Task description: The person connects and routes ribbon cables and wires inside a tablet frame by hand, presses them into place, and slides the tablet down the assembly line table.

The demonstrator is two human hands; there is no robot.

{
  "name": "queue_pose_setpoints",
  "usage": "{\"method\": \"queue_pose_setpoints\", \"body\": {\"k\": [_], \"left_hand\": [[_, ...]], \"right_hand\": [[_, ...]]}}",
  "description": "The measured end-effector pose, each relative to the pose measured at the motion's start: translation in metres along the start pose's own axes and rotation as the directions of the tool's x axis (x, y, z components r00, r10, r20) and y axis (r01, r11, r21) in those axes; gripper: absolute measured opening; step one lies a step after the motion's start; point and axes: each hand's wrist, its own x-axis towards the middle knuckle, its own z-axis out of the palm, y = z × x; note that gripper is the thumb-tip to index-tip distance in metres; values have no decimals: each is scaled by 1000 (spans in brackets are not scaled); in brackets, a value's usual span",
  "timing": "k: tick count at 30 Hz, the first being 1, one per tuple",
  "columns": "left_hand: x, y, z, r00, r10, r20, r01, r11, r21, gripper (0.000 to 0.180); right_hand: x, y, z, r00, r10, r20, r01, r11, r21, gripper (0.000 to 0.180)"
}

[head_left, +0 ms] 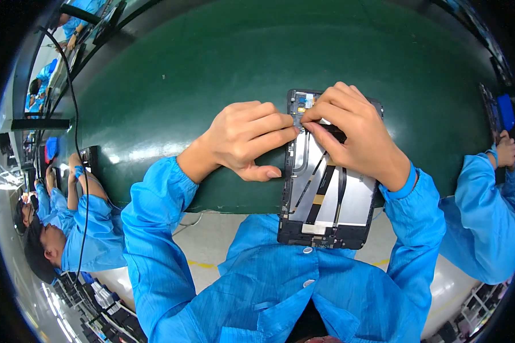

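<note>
An opened tablet (357, 197) lies with its inside up, its lower end overhanging the near edge of the green table. Its frame is black, with a silver panel, dark flat cables (324, 188) and small parts along the upper left. My left hand (246, 137) reaches in from the left. Its fingers are stretched out with the tips on the tablet's upper left edge, and the thumb stands apart. Over the tablet's upper half, my right hand (352, 128) pinches thumb and forefinger together beside those fingertips. Whatever is in the pinch is too small to make out.
The green table (212, 63) spreads out ahead. A black cable (74, 108) hangs down at the left. Co-workers in blue sit on the left (91, 228) and right (480, 211). A dark device (89, 157) rests at the table's left side, and a blue object (506, 112) at the right.
</note>
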Motion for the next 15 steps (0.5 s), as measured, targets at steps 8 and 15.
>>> {"method": "queue_pose_setpoints", "body": {"k": [8,15], "left_hand": [[-2,8,0,998,-57,20,57,998,3,62],[8,68,12,995,-7,95,24,984,-177,62]], "right_hand": [[2,-3,4,994,65,-91,-59,996,62,15],[5,6,-9,951,42,-305,-91,985,-148,18]]}}
